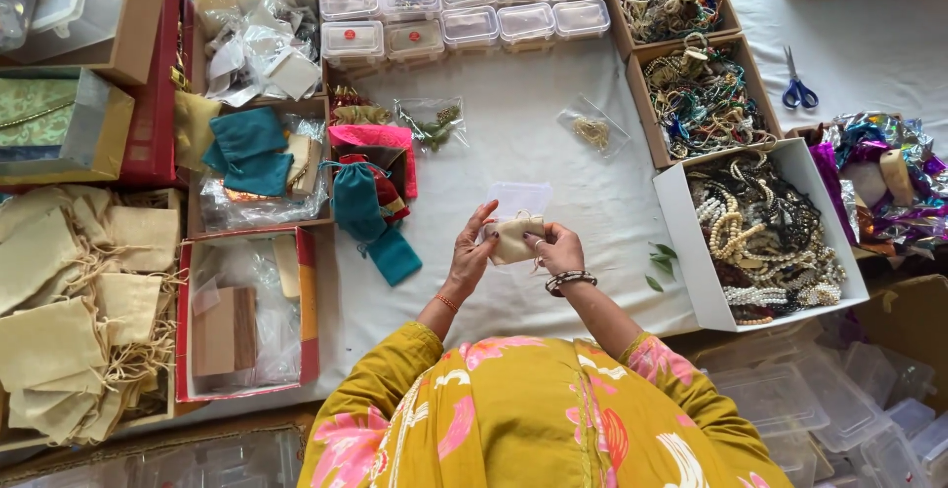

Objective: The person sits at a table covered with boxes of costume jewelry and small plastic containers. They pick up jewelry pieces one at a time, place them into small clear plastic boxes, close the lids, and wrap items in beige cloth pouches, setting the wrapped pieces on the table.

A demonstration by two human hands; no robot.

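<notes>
Both my hands hold a small beige drawstring pouch (513,239) above the white cloth. My left hand (470,255) grips its left edge with fingers curled over the top. My right hand (559,248), with beaded bracelets on the wrist, pinches the pouch's right side. A small clear plastic box (519,197) lies on the cloth just beyond the pouch. My yellow floral sleeves fill the bottom of the view.
Three open boxes of bead necklaces (760,231) line the right side. Clear lidded boxes (464,9) sit at the back. Teal and pink pouches (367,202) lie to the left, beige pouches (69,300) at far left. Blue scissors (798,88) rest at upper right.
</notes>
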